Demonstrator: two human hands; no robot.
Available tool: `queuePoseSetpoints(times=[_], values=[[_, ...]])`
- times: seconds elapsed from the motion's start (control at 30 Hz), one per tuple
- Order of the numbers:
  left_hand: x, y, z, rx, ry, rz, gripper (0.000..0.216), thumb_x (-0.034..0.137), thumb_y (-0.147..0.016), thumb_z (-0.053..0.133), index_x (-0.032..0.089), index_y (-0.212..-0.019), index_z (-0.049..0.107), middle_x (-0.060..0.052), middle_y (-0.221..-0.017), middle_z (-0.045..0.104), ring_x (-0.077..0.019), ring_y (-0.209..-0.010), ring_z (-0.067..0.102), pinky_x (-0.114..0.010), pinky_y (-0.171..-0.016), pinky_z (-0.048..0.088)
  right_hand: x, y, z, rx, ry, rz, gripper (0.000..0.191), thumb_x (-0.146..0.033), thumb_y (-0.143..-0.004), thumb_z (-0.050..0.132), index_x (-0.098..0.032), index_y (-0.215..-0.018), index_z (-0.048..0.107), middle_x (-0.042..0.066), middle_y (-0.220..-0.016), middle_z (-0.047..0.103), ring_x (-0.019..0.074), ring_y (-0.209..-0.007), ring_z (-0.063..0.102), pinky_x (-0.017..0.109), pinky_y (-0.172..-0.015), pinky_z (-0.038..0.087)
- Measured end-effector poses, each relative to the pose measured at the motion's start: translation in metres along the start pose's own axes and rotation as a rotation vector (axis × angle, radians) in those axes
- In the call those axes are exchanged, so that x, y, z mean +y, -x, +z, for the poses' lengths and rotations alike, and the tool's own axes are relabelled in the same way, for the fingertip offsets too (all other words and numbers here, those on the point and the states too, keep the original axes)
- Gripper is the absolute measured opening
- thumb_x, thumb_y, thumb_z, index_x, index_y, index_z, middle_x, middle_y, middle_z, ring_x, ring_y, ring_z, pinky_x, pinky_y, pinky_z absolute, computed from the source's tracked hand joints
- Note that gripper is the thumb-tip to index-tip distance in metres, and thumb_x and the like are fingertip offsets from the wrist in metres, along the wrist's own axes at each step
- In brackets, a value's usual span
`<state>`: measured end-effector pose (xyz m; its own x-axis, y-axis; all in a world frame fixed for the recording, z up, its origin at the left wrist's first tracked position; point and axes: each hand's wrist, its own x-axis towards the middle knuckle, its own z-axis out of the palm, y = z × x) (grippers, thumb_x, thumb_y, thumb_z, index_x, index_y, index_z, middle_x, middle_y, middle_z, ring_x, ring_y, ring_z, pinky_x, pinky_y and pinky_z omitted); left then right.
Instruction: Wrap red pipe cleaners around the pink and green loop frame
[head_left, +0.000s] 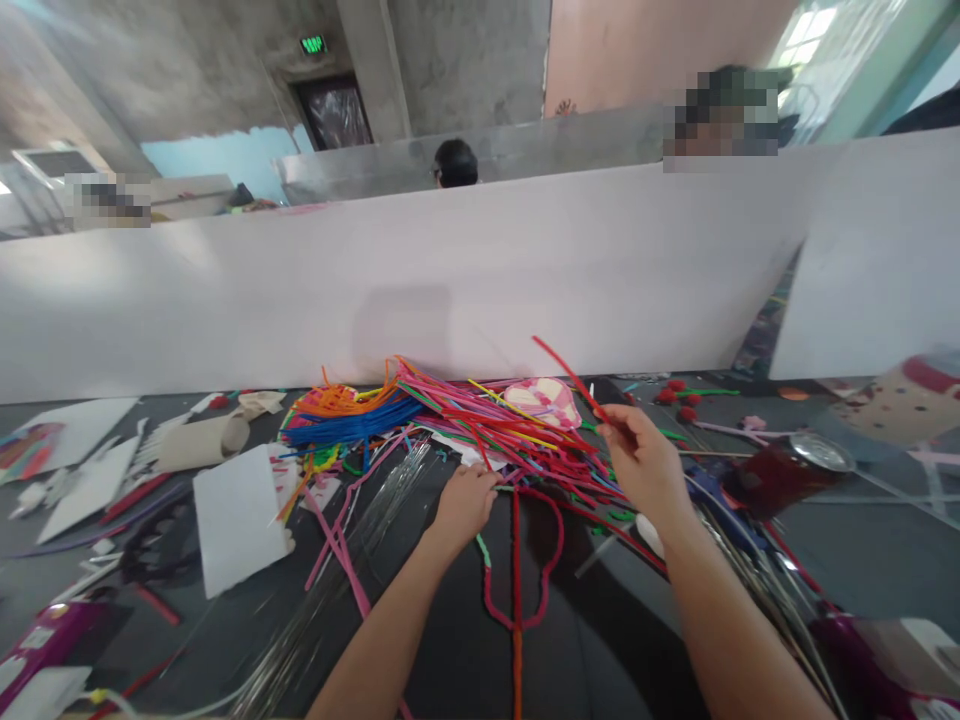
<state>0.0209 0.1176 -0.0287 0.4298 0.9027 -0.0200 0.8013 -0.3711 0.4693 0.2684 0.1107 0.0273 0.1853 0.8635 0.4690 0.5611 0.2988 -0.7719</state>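
Note:
My right hand (641, 465) is closed in a pinch on a red pipe cleaner (561, 362), whose free end points up and to the left above the pile. Lower and to the left, my left hand (466, 508) has its fingers curled at the near edge of the pile of coloured pipe cleaners (495, 420); what they grip is hidden. Just below its fingertips lies a bent pipe-cleaner shape (561, 540), a dark pink loop with a green part. A straight red stem (516, 560) runs down its middle and continues as an orange one (517, 665).
A white partition (225, 290) stands behind the table, with people beyond it. At left lie a cardboard tube (202, 443), a white card (238, 520) and a purple tool (52, 640). A dark red can (787, 475) stands right, beside metallic rods (757, 590). Clear strips (337, 570) lie left of centre.

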Motion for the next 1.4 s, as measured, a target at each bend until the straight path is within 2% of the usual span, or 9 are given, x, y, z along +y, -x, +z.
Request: queuePoseSetpoints(times=[0.17,0.33,0.43,0.53,0.67,0.73,1.03,1.2,1.4], values=[[0.001,0.005,-0.017,0.003,0.175,-0.012,0.025,0.014,-0.08,0.048,0.018,-0.096,0.067,-0.01,-0.096,0.064,-0.0245,-0.099,0.053,-0.041,-0.095,0.034,-0.008,-0.001,-0.007,0.016,-0.032,0.11,0.032,-0.039,-0.087,0.047,-0.019,-0.108,0.061,0.006,-0.091,0.069,0.0202,-0.082,0.064,0.033,-0.076,0.05],[-0.006,0.019,-0.037,-0.048,0.501,-0.068,0.02,0.025,-0.079,0.053,0.017,-0.093,0.065,-0.006,-0.094,0.065,-0.0204,-0.089,0.059,-0.036,-0.085,0.045,-0.003,0.003,-0.004,-0.092,-0.001,0.041,0.033,-0.039,-0.085,0.047,-0.018,-0.105,0.064,0.008,-0.092,0.07,0.0212,-0.083,0.065,0.032,-0.076,0.05],[-0.013,0.029,-0.036,-0.122,0.735,-0.105,0.028,0.039,-0.081,0.054,0.014,-0.095,0.059,-0.007,-0.09,0.067,-0.0189,-0.081,0.064,-0.033,-0.074,0.051,-0.005,0.005,-0.004,-0.192,0.022,0.037,0.038,-0.038,-0.087,0.043,-0.017,-0.115,0.059,0.006,-0.08,0.07,0.0185,-0.071,0.065,0.028,-0.067,0.051],[-0.019,0.035,-0.029,-0.154,0.945,-0.145,0.036,0.047,-0.079,0.057,0.015,-0.096,0.053,-0.01,-0.096,0.065,-0.0203,-0.083,0.066,-0.034,-0.069,0.054,-0.011,0.005,-0.005,-0.32,0.063,-0.007,0.035,-0.036,-0.088,0.041,-0.017,-0.11,0.06,0.005,-0.078,0.069,0.0167,-0.065,0.064,0.026,-0.063,0.05],[-0.026,0.037,-0.022,-0.249,1.432,-0.25,0.035,0.038,-0.072,0.07,0.017,-0.091,0.049,-0.008,-0.094,0.063,-0.0216,-0.08,0.068,-0.028,-0.057,0.054,-0.017,0.007,-0.01,-0.466,0.164,-0.138,0.026,-0.029,-0.086,0.043,-0.022,-0.096,0.067,0.006,-0.092,0.069,0.0184,-0.081,0.064,0.028,-0.069,0.049],[-0.029,0.037,-0.023,-0.27,1.548,-0.268,0.032,0.034,-0.072,0.071,0.017,-0.088,0.049,-0.006,-0.088,0.064,-0.0217,-0.078,0.068,-0.028,-0.056,0.054,-0.019,0.009,-0.013,-0.539,0.226,-0.186,0.027,-0.027,-0.086,0.043,-0.024,-0.093,0.069,0.005,-0.092,0.068,0.0186,-0.082,0.064,0.029,-0.07,0.049],[-0.027,0.037,-0.029,-0.2,1.553,-0.235,0.024,0.024,-0.073,0.071,0.014,-0.089,0.057,-0.008,-0.095,0.064,-0.0184,-0.091,0.062,-0.037,-0.078,0.052,-0.041,0.029,0.005,-0.629,0.614,-0.314,0.025,-0.018,-0.084,0.046,-0.025,-0.085,0.07,0.004,-0.081,0.069,0.0214,-0.08,0.063,0.032,-0.071,0.045],[-0.026,0.036,-0.03,-0.171,1.517,-0.231,0.024,0.026,-0.073,0.072,0.014,-0.088,0.058,-0.006,-0.091,0.064,-0.016,-0.086,0.062,-0.037,-0.083,0.049,-0.046,0.033,0.017,-0.635,0.502,-0.252,0.026,-0.02,-0.087,0.043,-0.025,-0.092,0.068,0.004,-0.088,0.071,0.0194,-0.082,0.064,0.029,-0.072,0.047],[-0.025,0.036,-0.032,-0.156,1.513,-0.245,0.028,0.029,-0.071,0.073,0.013,-0.09,0.06,-0.006,-0.082,0.066,-0.0167,-0.077,0.065,-0.034,-0.076,0.05,-0.031,0.025,0.012,-0.615,0.312,-0.142,0.024,-0.022,-0.084,0.044,-0.025,-0.088,0.067,0.003,-0.092,0.069,0.0186,-0.081,0.064,0.029,-0.071,0.049]])
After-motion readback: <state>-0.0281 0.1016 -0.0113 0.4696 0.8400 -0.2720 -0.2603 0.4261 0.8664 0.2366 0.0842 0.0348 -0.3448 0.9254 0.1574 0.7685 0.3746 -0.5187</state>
